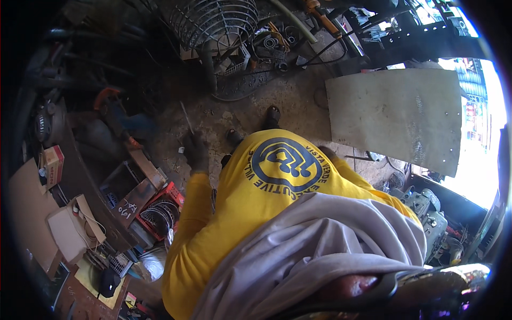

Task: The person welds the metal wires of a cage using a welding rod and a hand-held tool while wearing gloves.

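In the head view, left of centre, the left hand [194,151] in a dark glove closes its fingers around a thin metal rod [186,116] that points up toward the wire fan guard [216,21]. The right hand is hidden behind the yellow shirt [256,192], so its fingers cannot be judged.
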`<action>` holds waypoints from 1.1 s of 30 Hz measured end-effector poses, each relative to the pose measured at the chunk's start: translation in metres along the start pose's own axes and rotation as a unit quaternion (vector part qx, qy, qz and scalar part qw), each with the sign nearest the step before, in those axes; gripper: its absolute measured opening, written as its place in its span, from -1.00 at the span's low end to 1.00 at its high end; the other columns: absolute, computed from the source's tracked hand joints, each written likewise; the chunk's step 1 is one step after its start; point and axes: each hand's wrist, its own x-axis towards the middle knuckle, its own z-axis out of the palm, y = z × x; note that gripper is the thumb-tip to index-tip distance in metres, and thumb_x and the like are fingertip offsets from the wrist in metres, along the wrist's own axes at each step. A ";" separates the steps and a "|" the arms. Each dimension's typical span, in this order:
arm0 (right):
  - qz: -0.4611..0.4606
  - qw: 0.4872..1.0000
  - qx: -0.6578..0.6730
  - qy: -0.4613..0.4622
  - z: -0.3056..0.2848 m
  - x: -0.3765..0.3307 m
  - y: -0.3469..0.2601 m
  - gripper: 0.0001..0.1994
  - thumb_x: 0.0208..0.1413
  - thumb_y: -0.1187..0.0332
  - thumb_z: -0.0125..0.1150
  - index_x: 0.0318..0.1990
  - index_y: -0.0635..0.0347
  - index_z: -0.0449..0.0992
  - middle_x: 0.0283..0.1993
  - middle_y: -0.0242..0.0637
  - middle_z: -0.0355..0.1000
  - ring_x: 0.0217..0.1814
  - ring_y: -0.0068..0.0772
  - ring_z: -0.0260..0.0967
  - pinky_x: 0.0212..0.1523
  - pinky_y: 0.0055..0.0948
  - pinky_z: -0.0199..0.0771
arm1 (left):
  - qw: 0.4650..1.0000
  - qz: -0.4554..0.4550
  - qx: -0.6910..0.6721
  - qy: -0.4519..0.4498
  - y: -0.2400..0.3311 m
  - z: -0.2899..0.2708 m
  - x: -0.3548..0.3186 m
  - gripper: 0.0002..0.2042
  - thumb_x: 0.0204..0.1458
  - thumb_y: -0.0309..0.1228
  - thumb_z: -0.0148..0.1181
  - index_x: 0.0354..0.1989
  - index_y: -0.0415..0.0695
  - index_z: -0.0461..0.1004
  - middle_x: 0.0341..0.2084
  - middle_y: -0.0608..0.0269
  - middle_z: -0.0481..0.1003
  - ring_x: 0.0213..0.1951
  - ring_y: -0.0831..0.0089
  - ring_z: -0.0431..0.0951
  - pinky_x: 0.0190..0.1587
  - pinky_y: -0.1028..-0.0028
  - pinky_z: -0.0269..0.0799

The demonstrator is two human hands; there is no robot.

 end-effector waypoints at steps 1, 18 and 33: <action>0.005 0.999 0.046 0.010 -0.009 0.012 -0.009 -0.56 0.29 0.06 0.01 0.11 0.16 0.56 0.02 -0.01 0.56 0.06 -0.08 0.55 0.01 -0.20 0.56 | 0.996 0.034 0.081 -0.011 -0.031 -0.007 -0.018 -0.71 0.24 -0.32 0.09 0.07 -0.14 0.46 -0.13 0.03 0.56 -0.08 0.05 0.60 -0.09 0.18 0.51; -0.049 0.976 0.204 0.058 -0.110 0.061 -0.062 -0.47 0.22 0.00 0.18 0.16 0.23 0.53 -0.15 -0.14 0.57 -0.27 -0.27 0.53 -0.21 -0.30 0.53 | 0.966 -0.014 0.176 -0.190 -0.203 -0.050 -0.093 -0.91 0.07 -0.31 0.14 -0.34 -0.01 0.44 -0.58 0.25 0.45 -0.58 0.27 0.49 -0.54 0.20 0.45; -0.103 0.974 0.197 -0.052 -0.044 0.156 0.125 -0.58 0.30 0.12 0.09 0.01 0.37 0.50 -0.22 -0.03 0.48 -0.30 -0.07 0.50 -0.24 -0.04 0.65 | 0.968 -0.189 0.107 -0.126 0.016 0.027 -0.092 -0.69 0.22 -0.22 0.08 0.01 -0.15 0.49 -0.50 0.27 0.52 -0.54 0.46 0.52 -0.53 0.35 0.47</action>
